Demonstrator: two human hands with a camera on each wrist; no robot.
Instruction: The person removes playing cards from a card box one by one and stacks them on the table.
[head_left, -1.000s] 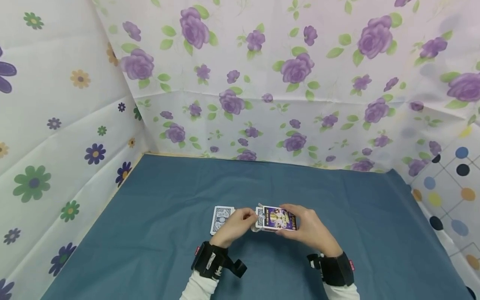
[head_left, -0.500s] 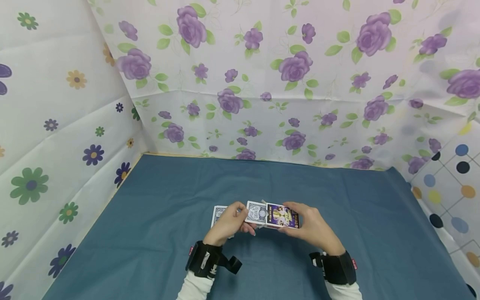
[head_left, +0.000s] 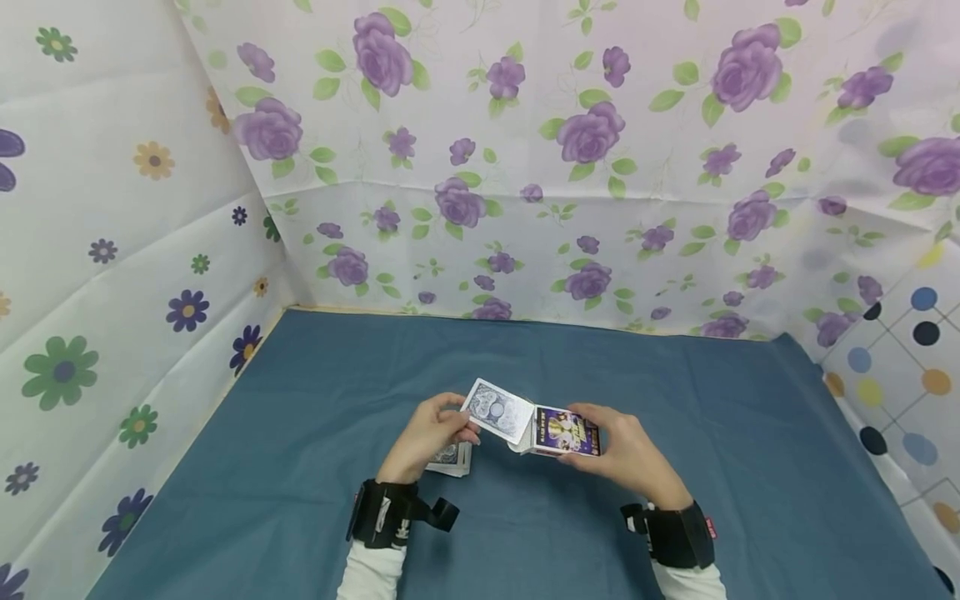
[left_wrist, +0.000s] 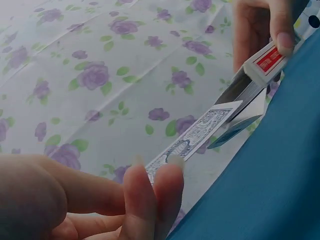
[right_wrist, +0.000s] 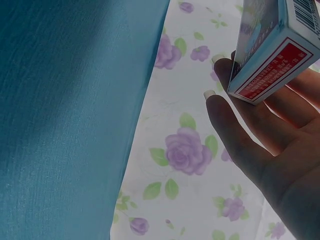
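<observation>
One card point(head_left: 497, 410) held at the open mouth of the card box point(head_left: 567, 432)
Left hand point(head_left: 429, 435) pinches the card's left end, so the far end is free at the mouth; right hand point(head_left: 624, 450) grips the box by opposite edges, likely to steady it, mouth facing left; forearms angle inward over blue cloth point(head_left: 360, 375); card pile point(head_left: 452, 460) partly hidden behind left hand

The card point(head_left: 498, 411) bears blue-grey scrollwork inside a white border; the card box point(head_left: 567, 431) shows dark purple, a gold trophy and a red panel. The worktop point(head_left: 337, 400) is solid blue. The rear sheet point(head_left: 525, 108) at 12 o'clock is white with purple roses, the side sheet point(head_left: 135, 283) at 9 white with green, purple and orange flowers
</observation>
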